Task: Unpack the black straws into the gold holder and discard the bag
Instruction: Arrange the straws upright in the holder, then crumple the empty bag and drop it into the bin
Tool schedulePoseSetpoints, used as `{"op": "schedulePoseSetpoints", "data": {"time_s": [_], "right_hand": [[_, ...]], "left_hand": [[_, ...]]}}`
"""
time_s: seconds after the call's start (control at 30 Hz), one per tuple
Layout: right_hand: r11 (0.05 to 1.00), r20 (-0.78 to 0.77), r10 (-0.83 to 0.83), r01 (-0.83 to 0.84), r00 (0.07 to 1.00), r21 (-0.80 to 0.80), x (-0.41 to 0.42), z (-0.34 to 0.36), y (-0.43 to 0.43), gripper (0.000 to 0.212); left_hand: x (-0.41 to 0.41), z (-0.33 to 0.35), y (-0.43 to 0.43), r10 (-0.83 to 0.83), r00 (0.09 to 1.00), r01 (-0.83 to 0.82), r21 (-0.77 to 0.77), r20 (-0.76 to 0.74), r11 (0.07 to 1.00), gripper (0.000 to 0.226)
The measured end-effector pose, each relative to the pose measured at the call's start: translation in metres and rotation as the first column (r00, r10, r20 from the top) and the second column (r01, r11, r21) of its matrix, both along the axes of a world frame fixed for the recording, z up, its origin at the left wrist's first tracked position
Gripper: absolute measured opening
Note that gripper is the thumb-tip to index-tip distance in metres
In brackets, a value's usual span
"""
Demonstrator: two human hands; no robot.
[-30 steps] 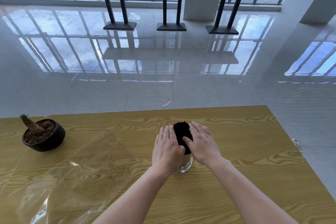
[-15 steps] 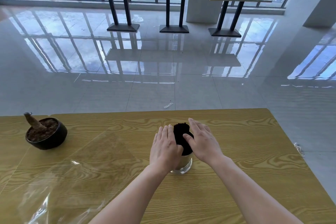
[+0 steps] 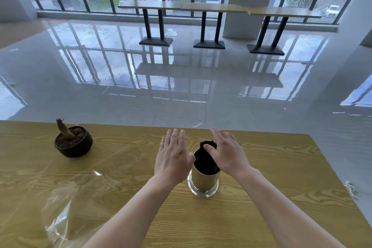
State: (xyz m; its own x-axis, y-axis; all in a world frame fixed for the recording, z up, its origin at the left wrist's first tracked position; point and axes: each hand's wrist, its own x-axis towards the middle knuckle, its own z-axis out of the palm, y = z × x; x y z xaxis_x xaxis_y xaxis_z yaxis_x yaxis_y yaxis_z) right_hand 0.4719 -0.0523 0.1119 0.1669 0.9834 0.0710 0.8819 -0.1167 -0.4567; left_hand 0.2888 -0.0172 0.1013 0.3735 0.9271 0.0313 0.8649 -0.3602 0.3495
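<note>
A gold cylindrical holder (image 3: 203, 182) stands upright on the wooden table (image 3: 281, 167), filled with a bundle of black straws (image 3: 203, 159) that stick out of its top. My left hand (image 3: 173, 159) hovers just left of the straws with fingers straight and spread, holding nothing. My right hand (image 3: 227, 153) is on the right side of the bundle, fingers straight, its thumb touching the straws. The clear plastic bag (image 3: 60, 213) lies flat and crumpled on the table at the near left, apart from both hands.
A small black pot with soil and a brown stub (image 3: 73, 141) sits at the table's far left. The table's right edge runs diagonally at the right. Beyond lies a glossy tiled floor, with high tables (image 3: 201, 7) by the windows.
Both hands have come off the straw bundle and spread apart, the left moving clear to the left. The holder now shows between them. The camera has tilted up.
</note>
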Motion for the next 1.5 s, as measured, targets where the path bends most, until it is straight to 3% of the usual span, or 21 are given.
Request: {"op": "schedulePoseSetpoints", "data": {"time_s": [0.17, 0.37, 0.6, 0.9, 1.2, 1.4, 1.5], "right_hand": [[0.997, 0.033, 0.058, -0.060, 0.998, 0.053, -0.013, 0.008, -0.002, 0.064], [0.953, 0.080, 0.228, -0.239, 0.970, 0.187, -0.049, 0.012, 0.001, 0.047], [0.913, 0.071, 0.369, -0.376, 0.927, 0.157, -0.091, 0.001, 0.004, 0.044], [0.931, -0.030, 0.365, -0.365, 0.930, 0.004, -0.122, -0.023, 0.009, 0.041], [0.936, -0.195, 0.125, -0.180, 0.973, -0.301, -0.149, -0.067, 0.028, 0.042], [0.854, -0.021, -0.035, 0.019, 0.999, -0.520, -0.167, -0.104, 0.044, 0.056], [0.809, 0.028, -0.143, 0.133, 0.989, -0.573, -0.173, -0.121, 0.046, 0.061]], "left_hand": [[-0.016, 0.001, -0.011, 0.057, 0.998, -0.057, -0.006, -0.004, 0.998, 0.076], [-0.059, -0.005, -0.026, 0.194, 0.981, -0.194, -0.029, -0.017, 0.981, 0.073], [-0.110, -0.016, -0.050, 0.332, 0.940, -0.337, -0.045, -0.082, 0.941, 0.072], [-0.152, -0.043, -0.060, 0.370, 0.924, -0.380, -0.116, -0.098, 0.918, 0.068], [-0.229, -0.087, -0.058, 0.440, 0.863, -0.487, -0.180, -0.247, 0.854, 0.063], [-0.276, -0.107, -0.071, 0.630, 0.710, -0.701, -0.220, -0.315, 0.679, 0.058], [-0.289, -0.116, -0.082, 0.785, 0.560, -0.819, -0.314, -0.263, 0.479, 0.066]]}}
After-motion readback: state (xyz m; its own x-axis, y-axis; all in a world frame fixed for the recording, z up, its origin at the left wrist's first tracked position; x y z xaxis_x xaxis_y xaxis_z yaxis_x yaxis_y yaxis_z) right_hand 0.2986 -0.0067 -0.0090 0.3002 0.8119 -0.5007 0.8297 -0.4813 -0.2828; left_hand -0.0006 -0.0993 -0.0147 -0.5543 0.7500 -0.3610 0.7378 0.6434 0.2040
